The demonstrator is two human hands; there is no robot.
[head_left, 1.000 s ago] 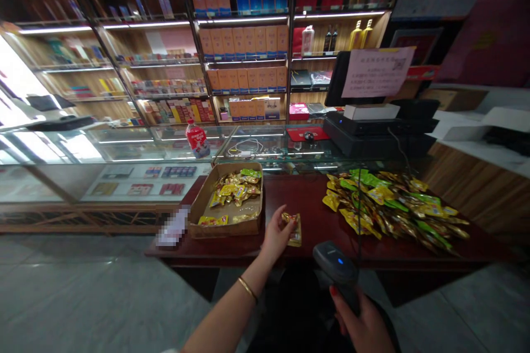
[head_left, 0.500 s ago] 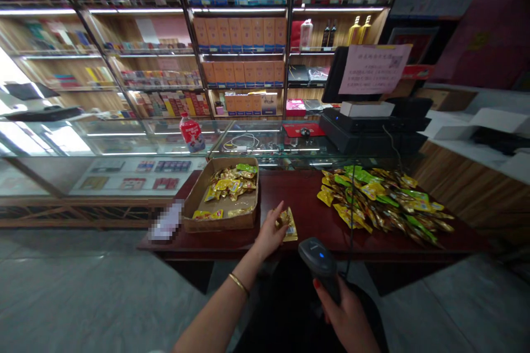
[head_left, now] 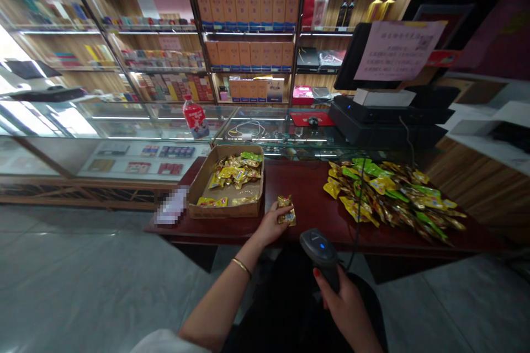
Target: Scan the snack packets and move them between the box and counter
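My left hand (head_left: 270,226), with a gold bangle on its wrist, has its fingers closed across a small gold snack packet (head_left: 287,217) at the table's front middle. Part of that packet is hidden under the fingers. Wrapped round the handle of a dark barcode scanner (head_left: 319,249) is my right hand (head_left: 344,303), low in front of the table edge; a blue light glows on the scanner. Left of my left hand, an open cardboard box (head_left: 226,211) holds several yellow, gold and green packets. A large heap of similar packets (head_left: 387,190) lies to the right.
The dark red table (head_left: 302,193) stands against a glass counter (head_left: 273,146). On the counter are a red-labelled bottle (head_left: 195,117), a mouse (head_left: 313,121) and a monitor with a paper sheet (head_left: 399,51). The scanner cable (head_left: 359,204) crosses before the heap. Stocked shelves rise behind.
My left hand's fingers have gone from spread to closed over the gold packet. My right hand keeps its grip on the scanner. The view has tilted down and shifted slightly left.
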